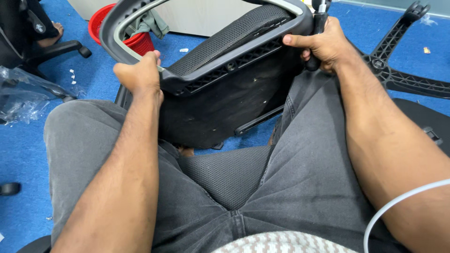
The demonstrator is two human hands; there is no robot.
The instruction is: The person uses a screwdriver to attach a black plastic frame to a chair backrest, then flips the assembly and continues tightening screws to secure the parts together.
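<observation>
I sit with a black office-chair part [229, 79] propped between my knees: a mesh-covered pad joined to a grey-black plastic frame [112, 33]. My left hand [139, 74] grips the frame's left edge. My right hand [323, 44] clasps the frame's right corner together with a black-handled tool [319, 21] that stands upright against it. The underside of the part is dusty black plastic facing me.
A black star-shaped chair base [403, 56] lies on the blue carpet at the right. A red basket [140, 42] with cloth stands behind the frame. Crumpled clear plastic [23, 93] and another chair's base [65, 47] are at the left. A loose castor [9, 189] lies lower left.
</observation>
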